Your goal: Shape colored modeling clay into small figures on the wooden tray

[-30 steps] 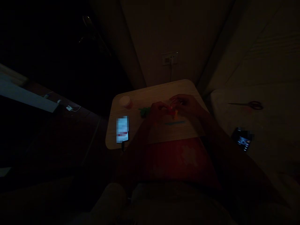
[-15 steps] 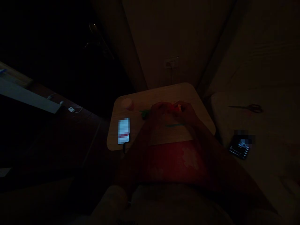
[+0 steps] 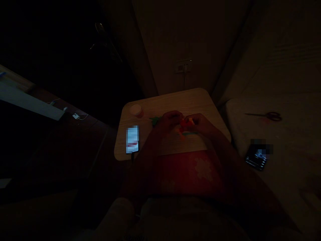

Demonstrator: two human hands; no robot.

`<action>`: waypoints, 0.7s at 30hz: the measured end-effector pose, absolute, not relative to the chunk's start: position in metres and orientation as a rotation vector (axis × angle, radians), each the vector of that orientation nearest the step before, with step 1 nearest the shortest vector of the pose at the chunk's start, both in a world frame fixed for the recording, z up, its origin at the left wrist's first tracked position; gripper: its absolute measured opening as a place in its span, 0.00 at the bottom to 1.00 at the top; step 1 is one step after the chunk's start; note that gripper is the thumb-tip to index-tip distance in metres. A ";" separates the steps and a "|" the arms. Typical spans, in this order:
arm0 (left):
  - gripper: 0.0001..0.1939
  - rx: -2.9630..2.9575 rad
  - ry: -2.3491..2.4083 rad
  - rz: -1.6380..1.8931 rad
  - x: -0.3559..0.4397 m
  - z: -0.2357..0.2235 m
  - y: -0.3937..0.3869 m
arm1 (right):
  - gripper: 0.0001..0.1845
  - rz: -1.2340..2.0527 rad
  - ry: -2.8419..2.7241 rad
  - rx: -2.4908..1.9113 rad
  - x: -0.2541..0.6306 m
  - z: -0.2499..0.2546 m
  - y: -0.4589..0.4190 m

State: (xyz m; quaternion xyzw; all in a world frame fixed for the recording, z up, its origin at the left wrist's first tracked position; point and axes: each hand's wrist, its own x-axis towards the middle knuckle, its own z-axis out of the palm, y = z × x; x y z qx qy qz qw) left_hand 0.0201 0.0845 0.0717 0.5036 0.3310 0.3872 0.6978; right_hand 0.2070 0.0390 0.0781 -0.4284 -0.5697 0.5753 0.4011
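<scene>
The scene is very dark. Over the far part of a small wooden table (image 3: pixel 175 100), my two hands meet around a small red-and-orange piece (image 3: pixel 186 123) whose kind I cannot make out. My right hand (image 3: pixel 202 124) has its fingers closed on the right side of it. The curled fingers of my left hand (image 3: pixel 172 118) are at its left edge. A thin orange strip (image 3: pixel 181 134) shows just below. Beside it, a thin green strip (image 3: pixel 190 133) lies under my right hand. A green leafy-looking piece (image 3: pixel 155 121) is at the left of my left hand.
A pale round tub (image 3: pixel 136 110) stands at the table's far left, with a lit phone (image 3: pixel 132 140) and its cable nearer. To the right, scissors (image 3: pixel 272 116) and a second lit device (image 3: pixel 256 159) rest on a light surface. A wall socket (image 3: pixel 183 66) is behind.
My hands have parted slightly, and more of the red-and-orange piece shows between them. The orange strip below has come into sight. The green pieces, tub and phone stay in place.
</scene>
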 end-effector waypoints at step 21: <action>0.06 0.990 0.742 0.857 0.012 0.072 0.087 | 0.21 1.289 -1.416 -1.104 0.208 0.076 0.038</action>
